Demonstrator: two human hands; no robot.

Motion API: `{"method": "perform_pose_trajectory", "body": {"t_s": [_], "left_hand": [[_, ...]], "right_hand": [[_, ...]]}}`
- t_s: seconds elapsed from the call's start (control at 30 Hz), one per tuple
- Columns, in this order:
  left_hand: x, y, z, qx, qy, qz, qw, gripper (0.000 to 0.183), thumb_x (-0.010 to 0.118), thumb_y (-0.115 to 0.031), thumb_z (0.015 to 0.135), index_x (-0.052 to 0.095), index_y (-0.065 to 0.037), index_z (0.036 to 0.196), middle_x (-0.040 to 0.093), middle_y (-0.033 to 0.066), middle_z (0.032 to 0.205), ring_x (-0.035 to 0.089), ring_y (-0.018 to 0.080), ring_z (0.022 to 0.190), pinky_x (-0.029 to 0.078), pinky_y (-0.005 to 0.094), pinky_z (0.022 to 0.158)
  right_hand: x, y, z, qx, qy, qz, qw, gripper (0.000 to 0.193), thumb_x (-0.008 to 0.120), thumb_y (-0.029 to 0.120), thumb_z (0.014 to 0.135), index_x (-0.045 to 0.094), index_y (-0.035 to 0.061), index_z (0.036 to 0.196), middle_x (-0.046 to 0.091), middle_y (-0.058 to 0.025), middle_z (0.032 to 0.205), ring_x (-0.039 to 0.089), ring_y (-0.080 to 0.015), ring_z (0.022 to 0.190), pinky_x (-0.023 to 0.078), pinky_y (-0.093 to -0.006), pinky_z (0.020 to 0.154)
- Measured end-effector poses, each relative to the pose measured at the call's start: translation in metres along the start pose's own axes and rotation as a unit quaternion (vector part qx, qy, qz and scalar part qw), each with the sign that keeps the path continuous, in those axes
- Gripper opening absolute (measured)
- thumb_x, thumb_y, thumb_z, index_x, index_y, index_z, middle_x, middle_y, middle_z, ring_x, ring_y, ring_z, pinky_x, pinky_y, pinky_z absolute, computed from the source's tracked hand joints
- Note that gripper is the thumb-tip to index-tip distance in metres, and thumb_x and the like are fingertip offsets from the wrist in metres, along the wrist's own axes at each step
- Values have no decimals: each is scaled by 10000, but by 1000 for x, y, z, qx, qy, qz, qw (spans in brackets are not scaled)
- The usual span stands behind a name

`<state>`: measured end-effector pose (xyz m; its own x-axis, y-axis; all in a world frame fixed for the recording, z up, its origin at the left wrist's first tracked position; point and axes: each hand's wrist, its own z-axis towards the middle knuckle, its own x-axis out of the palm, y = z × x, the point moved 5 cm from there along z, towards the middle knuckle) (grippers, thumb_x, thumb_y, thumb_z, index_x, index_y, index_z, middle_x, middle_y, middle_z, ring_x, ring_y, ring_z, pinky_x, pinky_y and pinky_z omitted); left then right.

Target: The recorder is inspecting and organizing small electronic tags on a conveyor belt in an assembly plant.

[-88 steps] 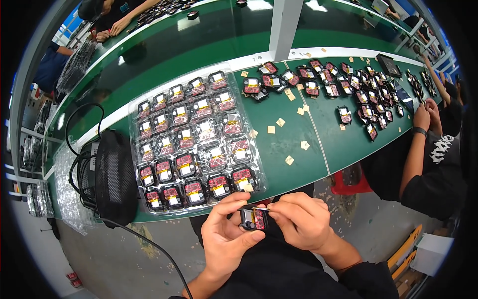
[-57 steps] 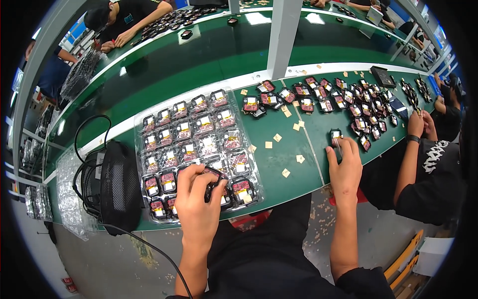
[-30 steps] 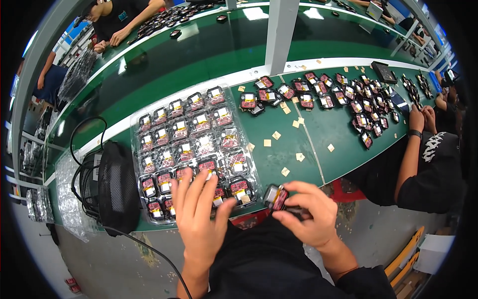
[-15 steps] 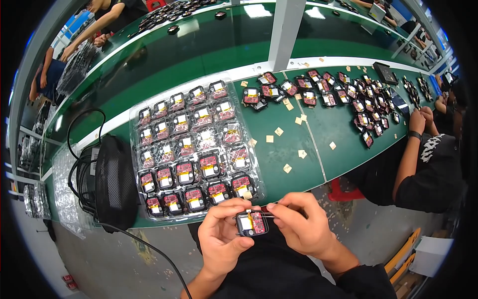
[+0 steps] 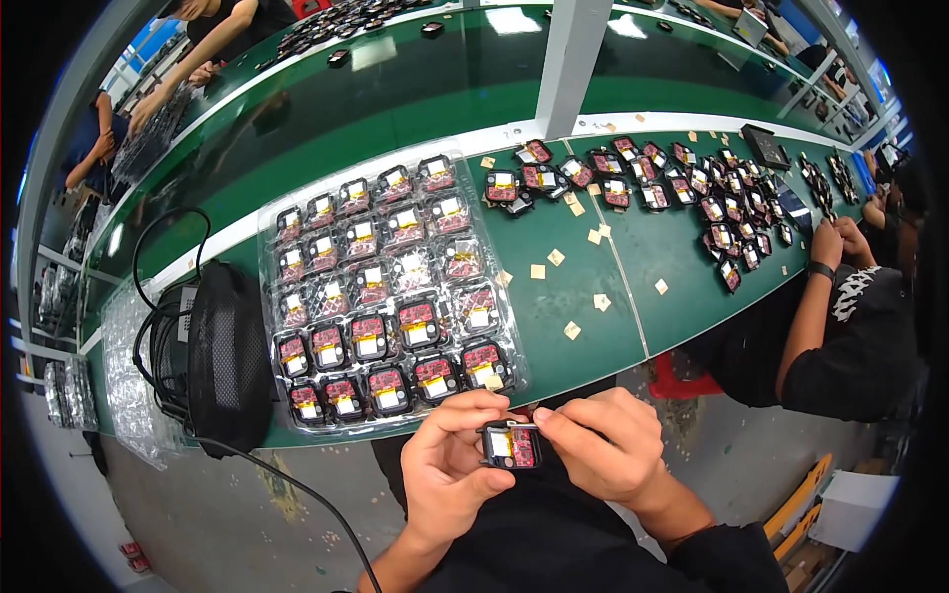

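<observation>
Just beyond the near edge of the bench, my left hand point(image 5: 440, 479) grips a small black watch case point(image 5: 512, 448) by its sides, between thumb and fingers. Inside the case show a red circuit board, a white block and a bit of yellow tape. My right hand point(image 5: 611, 447) is closed in a pinch on thin metal tweezers point(image 5: 523, 426), whose tips are at the case's upper edge. Fingers cover most of the tweezers. Close beyond my left hand lies a clear plastic tray point(image 5: 520, 368) with rows of similar cases.
A black mesh bag point(image 5: 229, 366) with cables stands left of the tray, beside stacked clear trays point(image 5: 133, 356). Loose watch cases point(image 5: 727, 208) pile up on the green bench point(image 5: 554, 371), among scattered paper squares point(image 5: 571, 330). A co-worker point(image 5: 840, 336) sits at the right.
The case in my left hand has shifted slightly right and is turned a little. My right-hand fingers have moved in over its upper right corner, with the tweezers now at the upper edge.
</observation>
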<state>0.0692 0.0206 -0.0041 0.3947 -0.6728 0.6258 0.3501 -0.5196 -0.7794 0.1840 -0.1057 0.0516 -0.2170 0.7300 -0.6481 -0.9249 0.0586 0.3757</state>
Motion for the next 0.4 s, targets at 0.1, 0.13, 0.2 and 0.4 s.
{"method": "perform_pose_trajectory", "body": {"t_s": [0.1, 0.13, 0.2, 0.4], "left_hand": [[-2, -1, 1, 17, 5, 4, 1000, 601, 903, -107, 807, 581, 42, 1291, 547, 191, 1403, 622, 281, 1246, 528, 394, 1048], [-2, -1, 0, 17, 5, 4, 1000, 599, 902, -100, 807, 581, 42, 1292, 544, 189, 1403, 623, 281, 1244, 529, 396, 1048], [0, -2, 0, 16, 5, 3, 1000, 597, 900, -94, 807, 581, 41, 1294, 541, 187, 1404, 623, 281, 1242, 529, 398, 1048], [-2, -1, -3, 10, 4, 30, 1000, 617, 899, -72, 805, 577, 37, 1320, 528, 180, 1410, 611, 277, 1258, 531, 402, 1052]], "right_hand": [[0, -3, 3, 42, 7, 65, 997, 328, 822, 7, 707, 791, 44, 1032, 686, -34, 866, 603, -172, 653, 490, -290, 545], [0, -4, 4, 55, 14, 78, 995, 325, 836, -5, 702, 787, 38, 1021, 689, -38, 861, 605, -175, 653, 489, -287, 538], [1, -5, 4, 68, 21, 90, 993, 324, 851, -16, 698, 784, 32, 1011, 693, -42, 856, 608, -178, 652, 488, -283, 531], [5, -5, 1, 106, 25, 102, 989, 273, 845, -6, 732, 774, 38, 992, 708, -53, 872, 640, -198, 673, 524, -293, 553]]}}
